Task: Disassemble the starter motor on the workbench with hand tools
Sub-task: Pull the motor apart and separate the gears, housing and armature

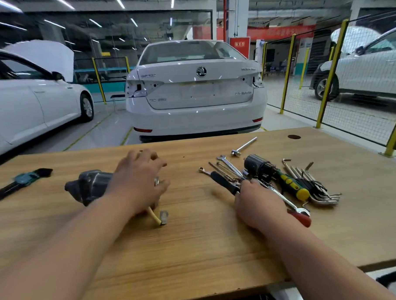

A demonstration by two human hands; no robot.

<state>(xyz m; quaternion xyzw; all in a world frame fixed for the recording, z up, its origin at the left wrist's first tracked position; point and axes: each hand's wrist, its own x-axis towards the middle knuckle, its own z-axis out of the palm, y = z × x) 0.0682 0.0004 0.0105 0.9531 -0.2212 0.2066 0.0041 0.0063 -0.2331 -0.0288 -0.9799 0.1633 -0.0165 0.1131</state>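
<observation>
Centre-left on worktop (196, 245), left hand (137, 182) fingers curled round starter motor (89, 186), right hand (256, 201) on tool pile (291, 183) centre-right, can't tell its fingers' hold

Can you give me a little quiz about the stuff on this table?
1. True or false: the starter motor lies on the workbench, left of the tool pile.
2. Which hand grips the motor?
3. Fill in: the screwdriver has a green and ____ handle.
Key: 1 true; 2 the left hand; 3 yellow.
</observation>
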